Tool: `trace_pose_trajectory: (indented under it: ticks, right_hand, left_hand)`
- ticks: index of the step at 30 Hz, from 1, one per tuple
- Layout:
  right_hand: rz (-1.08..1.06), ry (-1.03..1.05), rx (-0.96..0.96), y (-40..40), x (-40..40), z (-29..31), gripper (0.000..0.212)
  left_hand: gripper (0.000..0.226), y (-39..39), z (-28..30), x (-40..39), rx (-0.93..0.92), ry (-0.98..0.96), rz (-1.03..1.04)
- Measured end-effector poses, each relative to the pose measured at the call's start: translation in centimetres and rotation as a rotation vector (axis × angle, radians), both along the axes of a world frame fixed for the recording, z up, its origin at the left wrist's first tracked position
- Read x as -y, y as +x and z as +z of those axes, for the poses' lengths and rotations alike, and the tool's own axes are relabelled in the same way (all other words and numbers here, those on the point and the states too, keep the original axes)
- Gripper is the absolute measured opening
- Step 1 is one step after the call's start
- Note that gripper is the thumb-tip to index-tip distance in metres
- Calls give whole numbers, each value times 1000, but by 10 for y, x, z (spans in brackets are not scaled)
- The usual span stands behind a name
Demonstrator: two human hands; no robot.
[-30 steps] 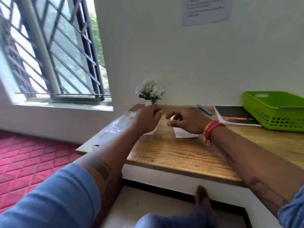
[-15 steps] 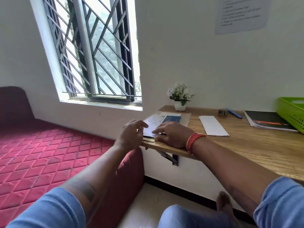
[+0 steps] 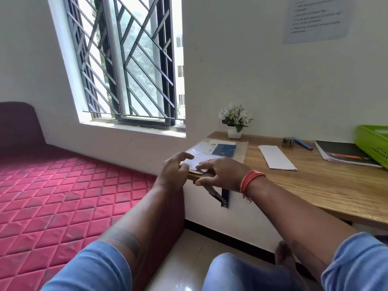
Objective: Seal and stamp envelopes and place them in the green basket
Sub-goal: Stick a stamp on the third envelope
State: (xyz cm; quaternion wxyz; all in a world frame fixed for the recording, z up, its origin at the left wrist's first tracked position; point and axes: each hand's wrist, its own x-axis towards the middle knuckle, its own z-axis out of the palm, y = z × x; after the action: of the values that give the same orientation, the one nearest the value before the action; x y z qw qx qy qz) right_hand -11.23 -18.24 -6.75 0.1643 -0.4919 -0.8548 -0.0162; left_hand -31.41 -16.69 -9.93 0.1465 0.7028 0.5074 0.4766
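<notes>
My left hand (image 3: 174, 173) and my right hand (image 3: 222, 175) meet at the near left corner of the wooden table (image 3: 315, 185). There a clear plastic packet (image 3: 212, 151) with white and blue sheets lies on a brown board. The right hand's straight fingers rest on the packet's near end, with the thumb down along the table edge. The left hand's loosely curved fingers touch the same corner. One white envelope (image 3: 276, 157) lies flat mid-table, apart from both hands. Only part of the green basket (image 3: 371, 143) shows at the far right.
A small pot of white flowers (image 3: 235, 120) stands at the back by the wall. A tape roll (image 3: 288, 141), a blue pen (image 3: 302, 143) and a dark notebook (image 3: 344, 155) lie between envelope and basket. A red quilted mattress (image 3: 63, 196) lies left, under a barred window.
Both hands moved left from the white envelope to the plastic packet at the table's corner, and my view swung left with them. Over the last half second the left hand closed in on the corner.
</notes>
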Motion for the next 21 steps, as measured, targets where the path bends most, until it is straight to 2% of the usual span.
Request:
trace_pose_trajectory:
  ticks: [3,6,9,12,14,16,18,21]
  right_hand:
    - [7,147,0,-6,11,-5,41]
    - [-16,177,-194,-9,29,-4,25]
    - [-116,172,-414,-9,40,4,22]
    - [-147,192,-608,-19,45,18,22]
    - [-129,204,-759,-29,48,33,26]
    - [-135,202,-893,-36,50,55,29]
    - [-146,148,-1020,-38,52,79,25]
    - [-59,-77,-1316,-31,61,111,19]
  left_hand:
    - [53,2,5,9,154,-49,-16]
    - [56,7,9,23,241,-51,-3]
    - [61,15,9,35,256,-47,29]
    - [57,31,14,43,351,91,119]
    - [69,43,24,48,392,169,135]
    - [79,52,36,52,358,228,79]
    - [79,57,49,52,283,270,17]
    - [71,63,68,54,174,377,-53]
